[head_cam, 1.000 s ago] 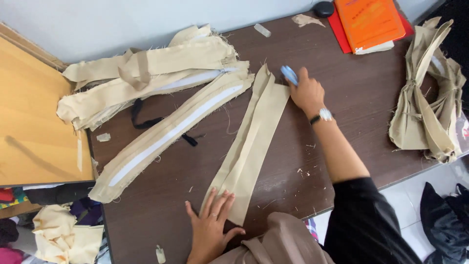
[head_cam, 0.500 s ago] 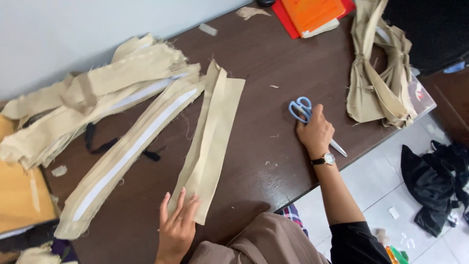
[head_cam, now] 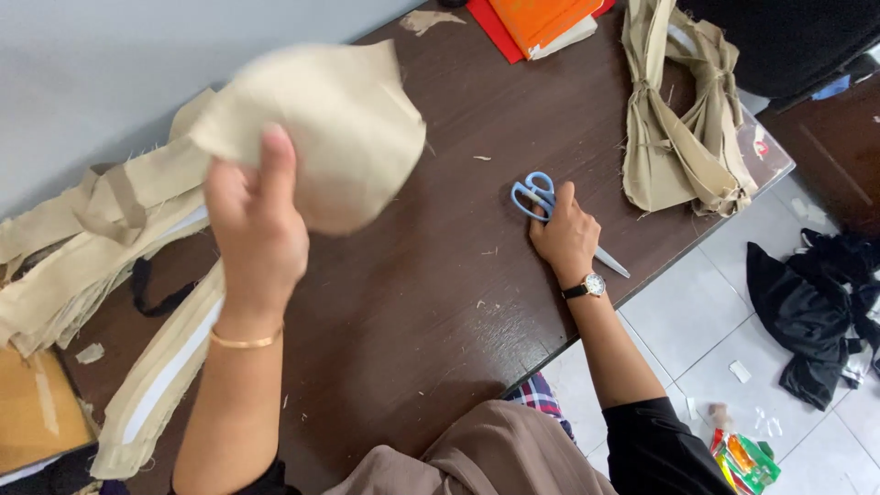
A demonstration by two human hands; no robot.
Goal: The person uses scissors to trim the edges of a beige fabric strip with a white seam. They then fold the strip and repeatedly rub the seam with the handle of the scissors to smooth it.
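now | left hand (head_cam: 257, 229) fingers clutch beige cloth (head_cam: 330, 128) aloft | right hand (head_cam: 566, 236) fingers curled over blue scissors (head_cam: 541, 197)

Left hand (head_cam: 257, 229): raised toward the camera, back of hand facing the viewer, fingers curled shut in a grip, forearm bare and near upright, thin bangle at the wrist. Right hand (head_cam: 566, 236): lowered, palm down, fingers loosely bent, index finger extended forward. Right forearm bare, dark sleeve at the elbow, watch on the wrist.
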